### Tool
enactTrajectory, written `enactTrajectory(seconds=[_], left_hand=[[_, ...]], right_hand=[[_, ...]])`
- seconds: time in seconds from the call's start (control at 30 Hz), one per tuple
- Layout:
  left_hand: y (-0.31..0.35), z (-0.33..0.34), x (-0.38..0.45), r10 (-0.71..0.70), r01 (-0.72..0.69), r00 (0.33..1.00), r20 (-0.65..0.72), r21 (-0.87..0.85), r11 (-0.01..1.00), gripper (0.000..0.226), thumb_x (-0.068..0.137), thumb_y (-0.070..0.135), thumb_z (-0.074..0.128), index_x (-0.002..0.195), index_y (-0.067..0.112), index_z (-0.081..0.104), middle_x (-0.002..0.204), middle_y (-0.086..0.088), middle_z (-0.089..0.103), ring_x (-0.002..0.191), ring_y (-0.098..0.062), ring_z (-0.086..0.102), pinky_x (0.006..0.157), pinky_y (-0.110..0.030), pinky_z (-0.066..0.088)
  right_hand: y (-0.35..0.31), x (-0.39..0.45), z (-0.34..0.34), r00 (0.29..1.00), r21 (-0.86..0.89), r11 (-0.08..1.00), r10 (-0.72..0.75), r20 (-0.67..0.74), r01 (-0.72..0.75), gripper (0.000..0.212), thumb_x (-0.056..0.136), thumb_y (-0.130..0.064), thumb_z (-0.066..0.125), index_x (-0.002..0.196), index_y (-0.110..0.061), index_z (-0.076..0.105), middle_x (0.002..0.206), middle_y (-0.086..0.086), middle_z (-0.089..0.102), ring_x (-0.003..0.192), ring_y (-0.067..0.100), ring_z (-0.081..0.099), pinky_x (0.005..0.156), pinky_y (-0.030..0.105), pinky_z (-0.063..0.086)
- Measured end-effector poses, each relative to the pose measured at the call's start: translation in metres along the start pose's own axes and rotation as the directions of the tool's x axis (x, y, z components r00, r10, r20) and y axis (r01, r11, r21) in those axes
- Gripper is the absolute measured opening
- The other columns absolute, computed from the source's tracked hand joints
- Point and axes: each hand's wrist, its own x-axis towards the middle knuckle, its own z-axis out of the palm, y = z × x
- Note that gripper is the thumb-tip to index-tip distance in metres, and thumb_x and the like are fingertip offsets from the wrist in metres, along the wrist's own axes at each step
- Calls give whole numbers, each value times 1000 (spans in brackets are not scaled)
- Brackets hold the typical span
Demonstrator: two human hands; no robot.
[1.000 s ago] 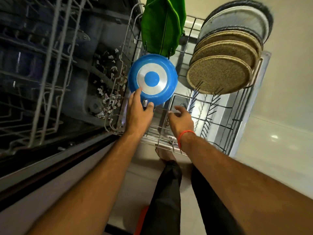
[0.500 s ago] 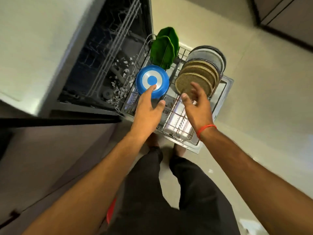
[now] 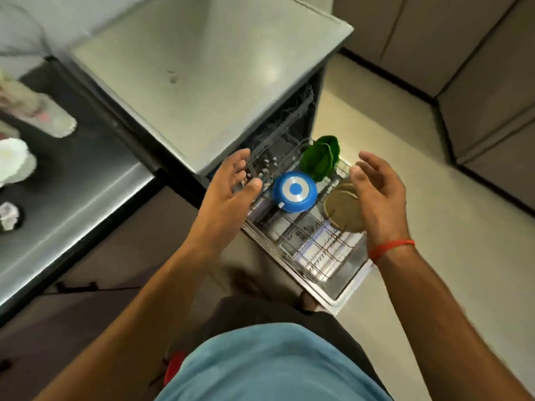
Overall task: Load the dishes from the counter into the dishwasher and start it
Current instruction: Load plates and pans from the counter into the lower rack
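The dishwasher's lower rack (image 3: 315, 250) is pulled out over the open door. A blue pan (image 3: 294, 191) with a white and blue ringed base stands in the rack. Behind it lean green leaf-shaped plates (image 3: 320, 157), and speckled tan plates (image 3: 343, 206) stand at its right. My left hand (image 3: 231, 186) hovers high above the rack's left side, fingers spread, holding nothing. My right hand (image 3: 376, 186), with a red thread on the wrist, floats over the tan plates, open and empty.
The grey dishwasher top (image 3: 202, 70) fills the upper middle. A dark counter (image 3: 75, 175) at the left carries blurred white and clear items (image 3: 14, 166). Beige floor (image 3: 434, 227) lies to the right, with cabinet doors (image 3: 492, 82) beyond.
My left hand let go of the blue pan, which stays in the rack. Both hands rose away from the rack as my head lifted, bringing the dishwasher top and counter into view.
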Motion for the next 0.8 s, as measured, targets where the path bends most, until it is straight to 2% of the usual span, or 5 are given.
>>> enactTrajectory(seconds=[0.2, 0.33, 0.47, 0.67, 0.8], left_hand=[[12, -72, -18, 21, -29, 989, -144, -58, 998, 48, 104, 19, 58, 147, 38, 46, 148, 7, 47, 137, -6, 47, 92, -11, 46], [4, -134, -29, 6, -32, 967, -253, -100, 994, 49, 103, 16, 59, 146, 35, 46, 149, 0, 48, 135, -7, 49, 94, -13, 44], [-14, -205, -46, -31, -25, 947, -320, -170, 985, 50, 102, 17, 59, 147, 34, 47, 152, 0, 46, 138, -8, 47, 101, -21, 42], [-35, -293, -59, -80, -36, 884, -461, -237, 971, 44, 101, 18, 61, 137, 41, 52, 141, 12, 53, 124, 2, 56, 86, -12, 49], [-47, -334, -67, -130, -28, 818, -560, -265, 964, 48, 100, 21, 64, 141, 42, 51, 145, 7, 50, 129, -4, 54, 99, -24, 48]], right_hand=[[-51, -8, 67, 964, -27, 996, -76, 256, 85, 29, 97, -21, 66, 125, -29, 66, 127, -1, 66, 120, 10, 61, 100, 26, 51], [-79, -31, 131, 912, -34, 990, -115, 395, 140, 30, 96, -20, 67, 125, -29, 65, 125, -3, 66, 117, 6, 62, 96, 19, 50], [-94, -63, 207, 847, -31, 983, -140, 512, 181, 28, 96, -23, 66, 121, -35, 66, 126, -6, 64, 117, 3, 61, 102, 30, 50], [-98, -104, 311, 759, -47, 982, -112, 641, 184, 32, 96, -21, 65, 126, -30, 64, 127, -7, 65, 115, 0, 62, 107, 35, 49], [-97, -123, 368, 670, -76, 977, -79, 739, 199, 34, 95, -22, 66, 128, -31, 64, 126, -9, 65, 115, -2, 61, 107, 36, 49]])
